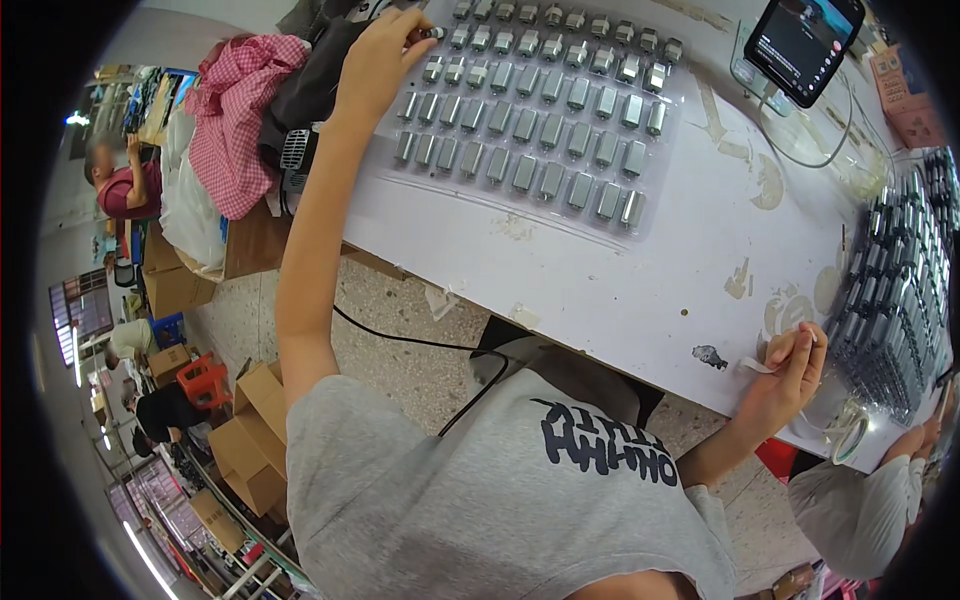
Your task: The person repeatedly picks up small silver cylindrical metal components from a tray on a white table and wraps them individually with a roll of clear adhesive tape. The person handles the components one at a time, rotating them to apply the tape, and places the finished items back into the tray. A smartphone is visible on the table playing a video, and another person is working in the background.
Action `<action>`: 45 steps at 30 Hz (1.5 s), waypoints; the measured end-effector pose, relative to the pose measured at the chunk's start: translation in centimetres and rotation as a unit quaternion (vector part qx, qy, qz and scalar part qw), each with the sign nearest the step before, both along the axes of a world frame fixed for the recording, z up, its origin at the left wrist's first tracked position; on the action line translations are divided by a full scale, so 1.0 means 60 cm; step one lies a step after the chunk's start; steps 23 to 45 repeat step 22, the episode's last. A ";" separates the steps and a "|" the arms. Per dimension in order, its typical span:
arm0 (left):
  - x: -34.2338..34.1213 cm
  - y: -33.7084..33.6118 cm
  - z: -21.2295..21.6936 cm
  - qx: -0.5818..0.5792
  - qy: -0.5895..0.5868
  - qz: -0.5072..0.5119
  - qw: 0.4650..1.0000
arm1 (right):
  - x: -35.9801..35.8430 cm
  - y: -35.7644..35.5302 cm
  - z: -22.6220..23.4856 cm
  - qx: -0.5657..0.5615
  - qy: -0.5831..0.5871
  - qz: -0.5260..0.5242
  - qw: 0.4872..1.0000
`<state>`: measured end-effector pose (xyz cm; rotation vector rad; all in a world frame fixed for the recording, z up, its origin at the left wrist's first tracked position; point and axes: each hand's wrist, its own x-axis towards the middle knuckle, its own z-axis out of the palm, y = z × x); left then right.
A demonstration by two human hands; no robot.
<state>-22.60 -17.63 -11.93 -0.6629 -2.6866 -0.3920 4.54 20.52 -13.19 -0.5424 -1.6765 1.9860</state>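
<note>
My left hand (378, 62) reaches far out to the corner of a clear plastic tray (655, 215) and pinches a small silver metal motor (431, 33) between its fingertips. The tray carries several rows of the same silver motors (530, 115). My right hand (796, 366) rests at the near edge of the white table (600, 290), its fingers closed on a short white strip of tape (753, 365). Just beside it stands a stack of trays packed with more motors (895, 300). A roll of tape (850, 432) lies below my right hand.
A phone on a stand (806, 42) with a cable stands at the table's far side. A red checked cloth (240, 110) and a dark bag (310, 85) lie near my left arm. Cardboard boxes (255, 440) sit on the floor. Another person's sleeve (860, 505) is at lower right.
</note>
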 end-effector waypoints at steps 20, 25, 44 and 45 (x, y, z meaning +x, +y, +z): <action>0.073 0.023 0.052 0.106 -0.040 0.086 0.990 | 0.003 -0.001 0.000 -0.016 0.001 0.003 1.000; 0.107 0.035 0.064 -0.022 -0.025 0.060 0.998 | 0.001 -0.002 0.003 -0.016 0.005 0.007 1.000; 0.107 0.035 0.064 -0.022 -0.025 0.060 0.998 | 0.001 -0.002 0.003 -0.016 0.005 0.007 1.000; 0.107 0.035 0.064 -0.022 -0.025 0.060 0.998 | 0.001 -0.002 0.003 -0.016 0.005 0.007 1.000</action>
